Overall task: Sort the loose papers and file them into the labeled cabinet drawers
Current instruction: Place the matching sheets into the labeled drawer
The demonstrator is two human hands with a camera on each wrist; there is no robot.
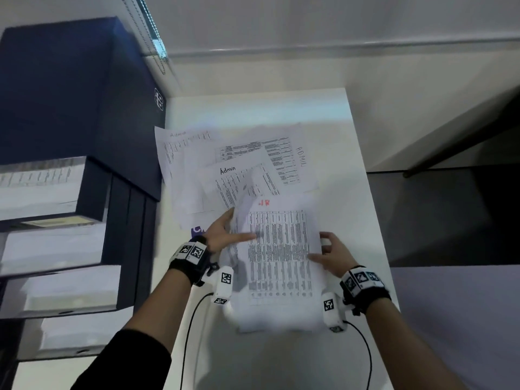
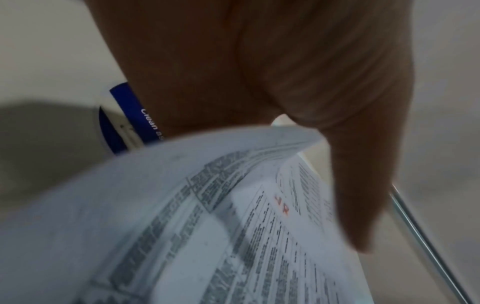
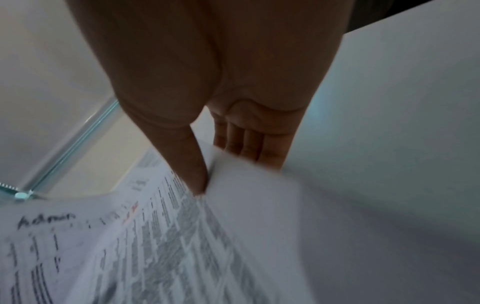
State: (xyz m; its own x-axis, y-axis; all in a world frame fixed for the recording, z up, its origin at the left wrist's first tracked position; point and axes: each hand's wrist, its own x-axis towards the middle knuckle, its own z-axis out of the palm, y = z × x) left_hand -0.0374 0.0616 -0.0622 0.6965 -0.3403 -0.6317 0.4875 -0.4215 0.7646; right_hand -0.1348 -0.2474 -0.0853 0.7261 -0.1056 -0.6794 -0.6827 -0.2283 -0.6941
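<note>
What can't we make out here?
- Red mark on the held white printed sheet: motion-blurred in head and wrist views, not legible.
- Dark blue cabinet drawer labels: blurred, unreadable in the head view.
- Right hand fingertips: behind the sheet in the right wrist view.
- Blue printed item: cut off by the left hand.

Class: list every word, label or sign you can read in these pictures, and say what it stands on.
"Admin": handwritten on the middle sheet.
"Admin": far-left sheet, faint.
"ADMIN": sideways on the right sheet.
"Clean a…": blue label, cut off.
Red mark on the held stack: blurred.
Printed tables, drawer labels: unreadable.
</note>
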